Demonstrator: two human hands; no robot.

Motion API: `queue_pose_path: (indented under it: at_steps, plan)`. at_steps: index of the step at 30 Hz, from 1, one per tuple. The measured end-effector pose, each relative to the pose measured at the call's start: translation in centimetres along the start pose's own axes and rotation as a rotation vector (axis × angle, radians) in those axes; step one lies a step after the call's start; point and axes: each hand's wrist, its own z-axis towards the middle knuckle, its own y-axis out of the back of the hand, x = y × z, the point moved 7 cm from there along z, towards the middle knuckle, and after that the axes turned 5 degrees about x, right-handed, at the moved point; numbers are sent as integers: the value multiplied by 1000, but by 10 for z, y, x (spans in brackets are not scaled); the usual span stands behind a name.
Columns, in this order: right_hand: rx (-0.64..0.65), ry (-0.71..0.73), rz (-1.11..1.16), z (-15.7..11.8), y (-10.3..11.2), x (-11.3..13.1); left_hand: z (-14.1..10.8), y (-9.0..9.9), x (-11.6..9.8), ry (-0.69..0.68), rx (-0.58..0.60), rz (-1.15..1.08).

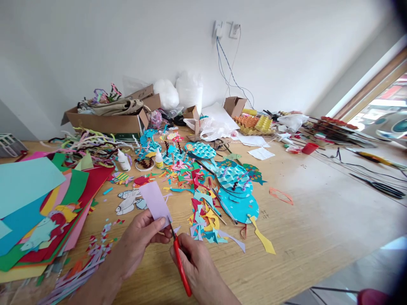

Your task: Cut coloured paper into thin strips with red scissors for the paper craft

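Observation:
Between its thumb and fingers, my left hand (144,231) grips a strip of lilac paper (154,199) above the table. My right hand (199,262) is closed around red-handled scissors (181,264), whose blades meet the paper's lower right edge close to my left fingertips. Just beyond the paper lie white fish cutouts (127,201) with dark outlines. A heap of coloured paper scraps (203,216) spreads on the tabletop to the right of the paper. Round turquoise woven-paper pieces (237,190) lie behind those scraps.
Coloured paper sheets (25,186) are stacked at the left, near thin lilac strips (76,275). Two white glue bottles (123,161) stand before a cardboard box (104,120). Egg trays (254,123) sit toward the wall. Black scissors (378,186) and a red cup (310,148) are at the right.

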Motion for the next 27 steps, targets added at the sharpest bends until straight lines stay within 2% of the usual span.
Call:
queue_pose_path:
  at_steps: [8,16,27]
  plan:
    - [7,4,-17,-2,0,-3,2,-1,2,34,46,-11]
    - [10,24,25,-1,-1,-4,-3,-8,11,78,151,-48]
    - [-15,52,-33,-2,2,-4,-4,-8,12,109,134,-32]
